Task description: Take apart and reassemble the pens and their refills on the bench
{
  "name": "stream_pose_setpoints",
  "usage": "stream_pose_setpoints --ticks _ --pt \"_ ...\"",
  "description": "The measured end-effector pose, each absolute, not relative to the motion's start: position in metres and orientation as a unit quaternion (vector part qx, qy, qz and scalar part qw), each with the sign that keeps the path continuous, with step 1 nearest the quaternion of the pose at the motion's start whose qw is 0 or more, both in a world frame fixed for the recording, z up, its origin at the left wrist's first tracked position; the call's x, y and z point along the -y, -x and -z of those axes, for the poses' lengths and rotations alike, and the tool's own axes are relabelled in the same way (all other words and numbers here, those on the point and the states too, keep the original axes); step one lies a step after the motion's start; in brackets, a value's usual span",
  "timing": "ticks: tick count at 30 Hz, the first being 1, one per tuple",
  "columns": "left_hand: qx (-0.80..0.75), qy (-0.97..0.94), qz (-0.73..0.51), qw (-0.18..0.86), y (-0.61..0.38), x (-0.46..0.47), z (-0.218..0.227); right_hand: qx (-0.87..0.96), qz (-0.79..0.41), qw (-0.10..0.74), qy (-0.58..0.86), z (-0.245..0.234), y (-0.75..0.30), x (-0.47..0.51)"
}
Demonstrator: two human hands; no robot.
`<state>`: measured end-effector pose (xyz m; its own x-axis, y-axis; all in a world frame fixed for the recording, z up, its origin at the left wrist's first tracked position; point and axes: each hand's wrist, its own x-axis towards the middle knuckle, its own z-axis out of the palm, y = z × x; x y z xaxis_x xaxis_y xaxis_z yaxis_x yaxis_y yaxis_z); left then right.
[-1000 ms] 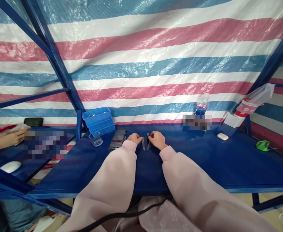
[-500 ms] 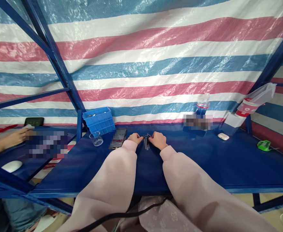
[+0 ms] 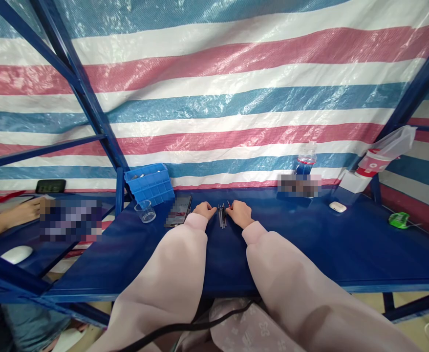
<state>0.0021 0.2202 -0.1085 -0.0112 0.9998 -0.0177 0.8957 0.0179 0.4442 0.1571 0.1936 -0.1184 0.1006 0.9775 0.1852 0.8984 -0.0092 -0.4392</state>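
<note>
Several thin, dark, pen-like sticks (image 3: 222, 216) lie side by side on the blue table (image 3: 288, 249), pointing away from me. Just left of them rests my left hand (image 3: 205, 210), its fingers drawn together; whether anything is in them is hidden. My right hand (image 3: 241, 214) sits close on the other side with its fingers pinched. A small reddish tip shows by those fingertips, too small to name. Beyond my left wrist a phone (image 3: 179, 210) lies on the table with its screen up.
A blue divided bin (image 3: 154, 188) and a clear cup (image 3: 146, 212) stand at the left. Toward the right are a bottle (image 3: 305, 164), a white case (image 3: 337, 207), a red-and-white cup (image 3: 372, 164) and a green packet (image 3: 398, 220). Another person's hand (image 3: 31, 210) is at the neighbouring table.
The sticks between my hands are spread slightly farther apart. Both hands stay in nearly the same place.
</note>
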Motion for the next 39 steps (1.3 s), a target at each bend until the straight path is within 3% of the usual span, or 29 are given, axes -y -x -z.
stream_pose_setpoints --ticks 7,12,20,23,27,30,33,39 --pt "-0.661 -0.656 -0.304 0.201 0.001 -0.228 0.113 0.697 -0.125 0.312 0.633 0.126 -0.155 -0.2" --pt "-0.596 -0.62 -0.402 0.313 0.0 -0.231 0.112 0.728 -0.125 0.356 0.572 0.125 -0.154 -0.202" --pt "-0.53 -0.584 -0.457 0.411 -0.001 -0.229 0.109 0.766 -0.11 0.388 0.501 0.124 -0.149 -0.201" --pt "-0.54 -0.586 -0.472 0.376 0.002 -0.231 0.105 0.768 -0.102 0.399 0.491 0.123 -0.149 -0.202" --pt "-0.613 -0.579 -0.49 0.222 0.02 -0.232 0.093 0.757 -0.1 0.419 0.491 0.123 -0.15 -0.202" --pt "-0.721 -0.561 -0.385 0.132 0.037 -0.23 0.084 0.735 -0.112 0.444 0.5 0.125 -0.15 -0.203" --pt "-0.773 -0.567 -0.257 0.124 0.047 -0.229 0.08 0.715 -0.129 0.464 0.507 0.128 -0.149 -0.205" --pt "-0.787 -0.583 -0.181 0.085 0.047 -0.232 0.085 0.684 -0.149 0.463 0.543 0.126 -0.147 -0.202"
